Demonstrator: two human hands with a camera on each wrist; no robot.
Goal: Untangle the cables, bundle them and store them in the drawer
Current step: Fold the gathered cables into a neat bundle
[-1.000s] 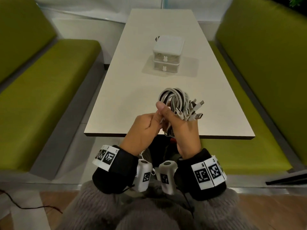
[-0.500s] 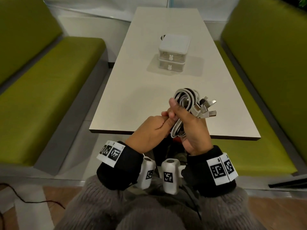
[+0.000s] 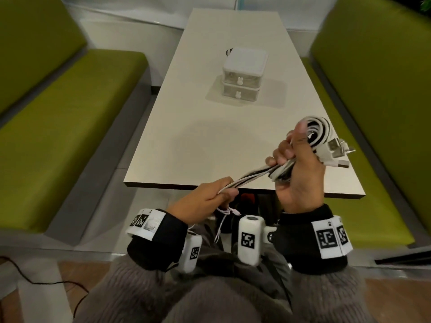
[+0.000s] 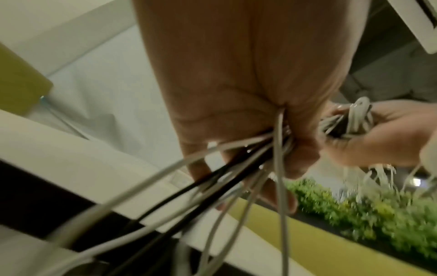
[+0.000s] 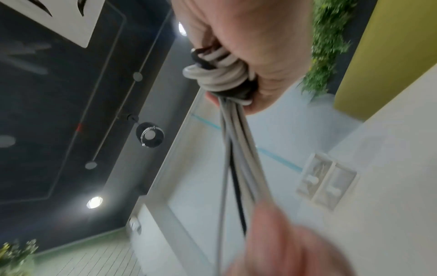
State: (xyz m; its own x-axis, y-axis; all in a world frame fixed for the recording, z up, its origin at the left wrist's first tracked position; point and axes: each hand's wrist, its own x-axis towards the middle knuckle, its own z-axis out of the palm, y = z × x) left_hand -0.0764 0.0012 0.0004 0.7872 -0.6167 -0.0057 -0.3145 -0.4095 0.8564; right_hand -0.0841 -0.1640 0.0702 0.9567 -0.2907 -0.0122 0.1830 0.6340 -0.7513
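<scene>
The cables (image 3: 310,138) sit in the air over the counter's near right corner, white and black runs coiled into a loop, with their plug ends fanning out on the right. Your right hand (image 3: 300,173) has its fingers clamped round the waist of that coil, thumb pressed up against the loop. Your left hand (image 3: 205,197) has its fingers closed on the loose tails (image 3: 251,177), which stretch taut between both hands, just off the counter's near edge. Thinner ends dangle below the left hand towards your lap.

Expect these to be light, limp and springy: the coil will likely loosen if the right grip eases, so hold at the waist, not the plugs. Wrap the tails there to bind it.

The drawer unit (image 3: 243,74) stands near the middle of the counter (image 3: 186,136), both drawers shut. Bare surface lies between it and your hands. Green benches (image 3: 70,113) flank both long edges.
</scene>
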